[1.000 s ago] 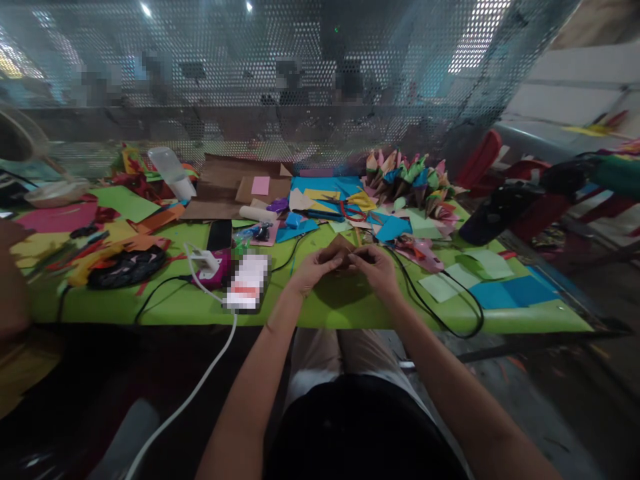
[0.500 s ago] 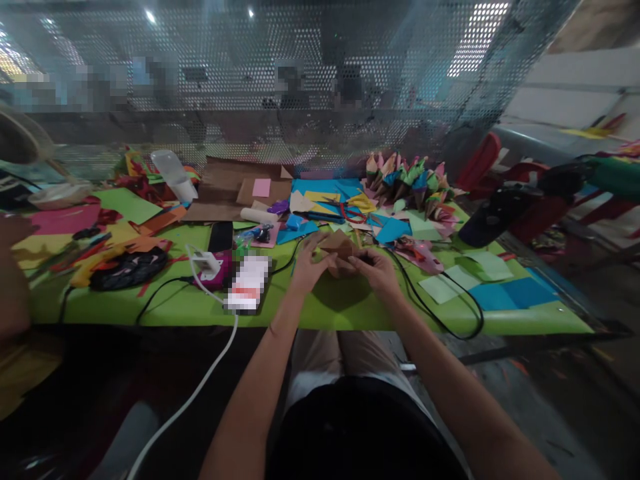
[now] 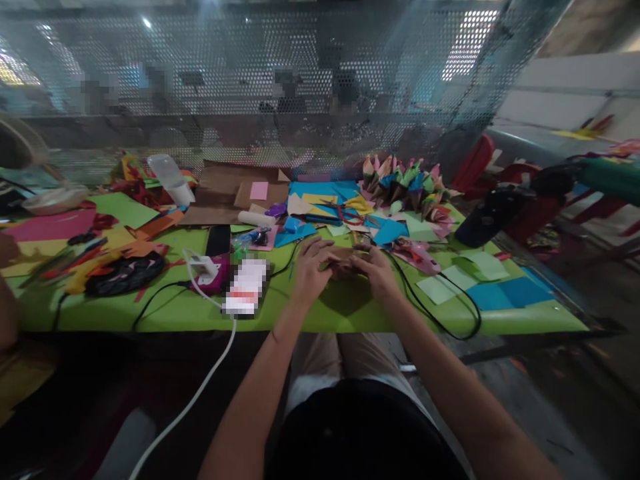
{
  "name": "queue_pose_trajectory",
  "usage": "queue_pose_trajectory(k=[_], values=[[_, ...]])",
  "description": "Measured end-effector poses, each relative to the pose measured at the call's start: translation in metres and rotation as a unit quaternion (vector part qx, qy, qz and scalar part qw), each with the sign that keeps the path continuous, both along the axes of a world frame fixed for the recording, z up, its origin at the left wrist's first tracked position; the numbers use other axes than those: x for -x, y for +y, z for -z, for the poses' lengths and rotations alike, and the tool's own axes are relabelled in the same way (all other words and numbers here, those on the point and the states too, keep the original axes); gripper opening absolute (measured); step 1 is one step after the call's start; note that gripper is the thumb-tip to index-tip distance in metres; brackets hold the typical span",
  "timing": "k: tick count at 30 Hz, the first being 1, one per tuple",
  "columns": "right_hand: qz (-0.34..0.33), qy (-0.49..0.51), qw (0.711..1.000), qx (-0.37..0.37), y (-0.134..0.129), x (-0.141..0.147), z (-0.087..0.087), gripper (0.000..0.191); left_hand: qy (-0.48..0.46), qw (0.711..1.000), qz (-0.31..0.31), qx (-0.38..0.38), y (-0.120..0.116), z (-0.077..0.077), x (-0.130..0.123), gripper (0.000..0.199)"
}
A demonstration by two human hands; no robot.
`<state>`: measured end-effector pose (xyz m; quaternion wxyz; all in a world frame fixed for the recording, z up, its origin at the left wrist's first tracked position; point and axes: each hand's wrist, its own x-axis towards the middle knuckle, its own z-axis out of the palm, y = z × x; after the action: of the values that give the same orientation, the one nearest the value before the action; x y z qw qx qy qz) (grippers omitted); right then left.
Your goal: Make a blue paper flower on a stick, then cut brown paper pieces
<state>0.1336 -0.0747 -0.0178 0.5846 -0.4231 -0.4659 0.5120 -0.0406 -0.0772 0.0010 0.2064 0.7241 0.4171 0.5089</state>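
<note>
Between my two hands is a piece of brown paper (image 3: pixel 343 257), held just above the green table near its front edge. My left hand (image 3: pixel 314 268) grips its left side, thumb and fingers curled onto it. On the other side my right hand (image 3: pixel 376 267) pinches the right edge, fingers bent over the top. My fingers cover much of the paper, so its exact folds cannot be made out. A phone with a lit screen (image 3: pixel 247 287) lies to the left of my left hand. Right of my right hand is a pink piece with a black cable (image 3: pixel 416 256).
Folded paper cones (image 3: pixel 400 180) stand in a cluster at the back right. Behind my hands lie brown cardboard (image 3: pixel 215 193), blue sheets and scissors. A magenta power adapter (image 3: pixel 213 273) with cables sits left. Pale green sheets (image 3: pixel 450 283) and a dark bottle (image 3: pixel 487 217) are right. Another person's arm (image 3: pixel 6 307) shows far left.
The brown paper, earlier showing a pointed, raised shape, now looks flatter and lower. Both hands have curled further over it. The other person's arm at far left has drawn back.
</note>
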Motion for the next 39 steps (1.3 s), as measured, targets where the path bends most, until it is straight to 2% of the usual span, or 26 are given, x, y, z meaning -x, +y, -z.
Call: queue_pose_trajectory(k=[3, 5, 7, 10, 12, 14, 18, 21, 24, 25, 26, 29, 34, 39], values=[[0.025, -0.016, 0.999, -0.042, 0.002, -0.002, 0.002, 0.041, 0.023, 0.999, 0.024, 0.01, 0.0, 0.001, 0.0, 0.037], [0.048, -0.033, 0.996, -0.064, 0.003, -0.004, 0.003, 0.039, -0.044, 0.999, 0.004, 0.032, 0.002, 0.002, 0.003, 0.051], [0.062, -0.057, 0.993, -0.079, 0.003, -0.005, 0.002, 0.043, -0.164, 0.982, -0.028, 0.09, 0.007, 0.004, 0.008, 0.057], [0.066, -0.117, 0.986, -0.102, 0.002, -0.005, 0.0, 0.049, -0.315, 0.919, -0.008, 0.236, 0.013, 0.008, 0.011, 0.049], [0.061, -0.152, 0.98, -0.117, 0.001, -0.003, -0.002, 0.049, -0.346, 0.886, 0.014, 0.308, 0.015, 0.011, 0.01, 0.05], [0.057, -0.17, 0.976, -0.127, -0.001, 0.0, -0.002, 0.049, -0.339, 0.878, 0.022, 0.338, 0.013, 0.012, 0.006, 0.047], [0.063, -0.181, 0.972, -0.137, 0.0, -0.002, -0.004, 0.039, -0.333, 0.876, 0.073, 0.343, 0.008, 0.009, 0.0, 0.044], [0.089, -0.206, 0.961, -0.163, 0.015, -0.019, -0.013, 0.033, -0.378, 0.865, 0.029, 0.33, 0.007, 0.006, 0.001, 0.04], [0.11, -0.337, 0.916, -0.187, 0.047, -0.04, -0.033, 0.031, -0.43, 0.846, -0.052, 0.311, 0.008, 0.003, 0.005, 0.037], [0.111, -0.421, 0.883, -0.177, 0.061, -0.046, -0.04, 0.029, -0.446, 0.838, -0.069, 0.306, 0.008, 0.002, 0.006, 0.038], [0.101, -0.52, 0.834, -0.154, 0.075, -0.049, -0.047, 0.03, -0.462, 0.83, -0.081, 0.302, 0.007, 0.001, 0.006, 0.039], [0.088, -0.594, 0.79, -0.122, 0.118, -0.05, -0.057, 0.032, -0.501, 0.808, -0.1, 0.295, 0.004, -0.002, 0.006, 0.038], [0.051, -0.684, 0.724, -0.069, 0.173, -0.033, -0.047, 0.048, -0.521, 0.783, -0.122, 0.319, 0.001, -0.006, 0.005, 0.029], [0.024, -0.742, 0.669, -0.038, 0.2, -0.021, -0.038, 0.063, -0.531, 0.771, -0.133, 0.325, -0.006, -0.013, 0.005, 0.032]])
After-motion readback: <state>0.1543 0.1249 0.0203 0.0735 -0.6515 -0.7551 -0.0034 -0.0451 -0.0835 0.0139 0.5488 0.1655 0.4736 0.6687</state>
